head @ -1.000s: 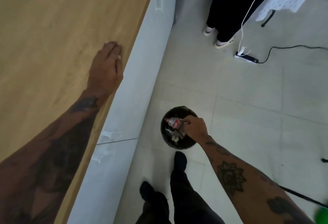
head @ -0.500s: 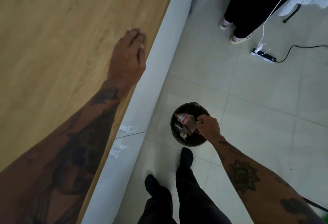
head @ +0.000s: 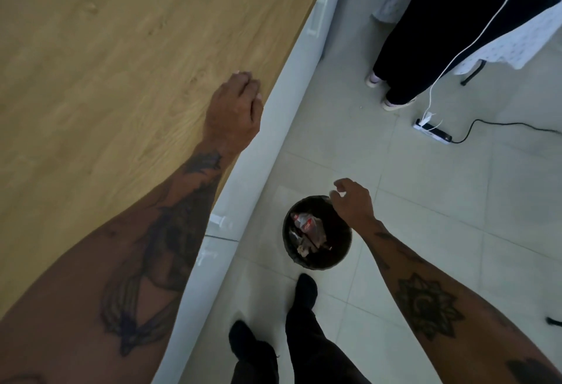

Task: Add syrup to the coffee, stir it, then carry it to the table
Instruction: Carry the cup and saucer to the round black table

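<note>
No coffee or syrup shows in this view. My left hand [head: 234, 110] rests palm down on the wooden counter [head: 106, 64] near its right edge, fingers together, holding nothing. My right hand [head: 352, 201] hovers above the far rim of a small dark waste bin [head: 340, 259] on the floor, fingers loosely curled and apart, with nothing in them. Crumpled wrappers, one white and red, lie inside the bin.
White cabinet fronts [head: 273, 128] with handles run below the counter edge. Another person's legs [head: 404, 58] stand on the tiled floor at the upper right. A power strip [head: 433, 131] with white and black cables lies nearby. My own feet [head: 304, 295] are just behind the bin.
My right hand has lifted out of the bin and opened, leaving the rubbish inside. My left hand stays resting at the counter edge while the view shifts.
</note>
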